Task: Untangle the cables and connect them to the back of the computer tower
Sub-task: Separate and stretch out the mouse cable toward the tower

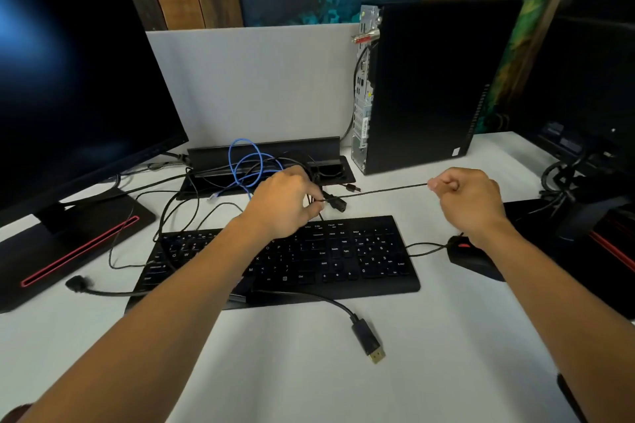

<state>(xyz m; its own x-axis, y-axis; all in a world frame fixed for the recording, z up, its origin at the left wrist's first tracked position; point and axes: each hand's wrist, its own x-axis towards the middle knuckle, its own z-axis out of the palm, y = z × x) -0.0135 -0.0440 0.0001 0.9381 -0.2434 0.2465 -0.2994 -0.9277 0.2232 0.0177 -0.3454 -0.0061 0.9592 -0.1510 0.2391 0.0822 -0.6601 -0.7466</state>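
A thin black cable (378, 191) is stretched taut between my two hands above the keyboard. My left hand (283, 201) pinches it at the edge of a tangle of black cables (192, 203) and a looped blue network cable (245, 161). My right hand (469, 197) grips the cable's other end with curled fingers. The black computer tower (439, 86) stands at the back right, its rear port panel (364, 93) facing left. A black cable with a gold-tipped display plug (369, 342) lies on the desk in front of the keyboard.
A black keyboard (343, 257) lies under my forearms, and a black mouse (472, 256) sits to its right. A large monitor (68, 86) stands on the left, with an open cable tray (268, 158) behind the tangle. More dark equipment and cables (584, 154) fill the right edge.
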